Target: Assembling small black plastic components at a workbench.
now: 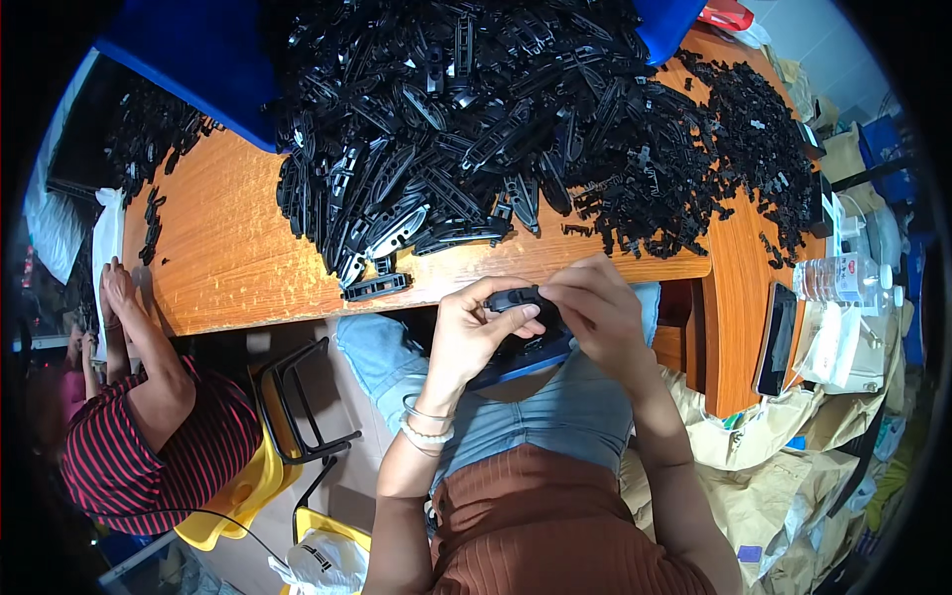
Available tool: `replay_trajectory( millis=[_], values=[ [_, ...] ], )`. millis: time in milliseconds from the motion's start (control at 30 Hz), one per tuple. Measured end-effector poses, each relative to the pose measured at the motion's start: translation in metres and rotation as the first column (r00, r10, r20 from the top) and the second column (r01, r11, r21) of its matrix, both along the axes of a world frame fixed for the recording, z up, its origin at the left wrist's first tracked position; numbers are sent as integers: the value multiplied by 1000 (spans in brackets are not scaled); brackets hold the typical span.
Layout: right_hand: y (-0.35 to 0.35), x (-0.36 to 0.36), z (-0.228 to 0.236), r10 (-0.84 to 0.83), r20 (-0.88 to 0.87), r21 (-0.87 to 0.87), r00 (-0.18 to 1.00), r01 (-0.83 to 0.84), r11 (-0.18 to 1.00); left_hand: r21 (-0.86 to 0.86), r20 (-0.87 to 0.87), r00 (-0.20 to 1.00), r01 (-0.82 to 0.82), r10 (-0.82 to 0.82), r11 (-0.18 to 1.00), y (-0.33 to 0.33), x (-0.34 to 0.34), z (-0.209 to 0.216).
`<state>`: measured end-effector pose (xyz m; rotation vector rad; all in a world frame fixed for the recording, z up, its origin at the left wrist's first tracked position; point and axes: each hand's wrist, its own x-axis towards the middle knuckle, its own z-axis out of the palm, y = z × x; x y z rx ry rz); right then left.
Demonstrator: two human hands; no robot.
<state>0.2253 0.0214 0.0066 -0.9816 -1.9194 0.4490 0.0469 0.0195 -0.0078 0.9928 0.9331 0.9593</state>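
Just in front of the table edge, my left hand [466,332] grips a small black plastic part [511,298], with the thumb along its lower side. My right hand [600,312] is closed in a pinch, its fingertips at the right end of that part. Whatever sits between those fingertips is hidden. Beyond my hands, a large heap of long black plastic pieces [426,178] covers the table. One loose black piece [377,287] lies at the table's front edge.
Smaller black pieces [659,198] are spread on the table's right. A phone [776,337] and a clear bottle [843,280] lie at far right. A blue bin [198,59] stands at the back left. Another person [164,446] in stripes works at left, near a chair [297,397].
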Motion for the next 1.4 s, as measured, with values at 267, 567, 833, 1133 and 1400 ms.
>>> replay_trajectory(
  millis=[267, 567, 833, 1133, 1400],
  values=[
    [-4, 0, 2, -9, -176, -288, 984, -43, 957, 11, 13, 1000, -17, 17, 1000, -2, -5, 2],
    [-14, 5, -7, -13, -242, -661, 970, -155, 735, 411, -408, 909, 102, 82, 906, 4, -22, 8],
    [30, 5, -24, -524, 388, 212, 758, 480, 851, 727, -686, 313, 264, 657, 633, 49, -20, 15],
    [13, -4, -52, -363, 215, 228, 907, 314, 922, 825, -565, 444, 315, 695, 469, 35, -18, 5],
    [-9, -3, -32, -293, -80, 52, 953, 297, 953, 476, -457, 821, -98, 341, 874, 1, -10, -6]
  ],
)
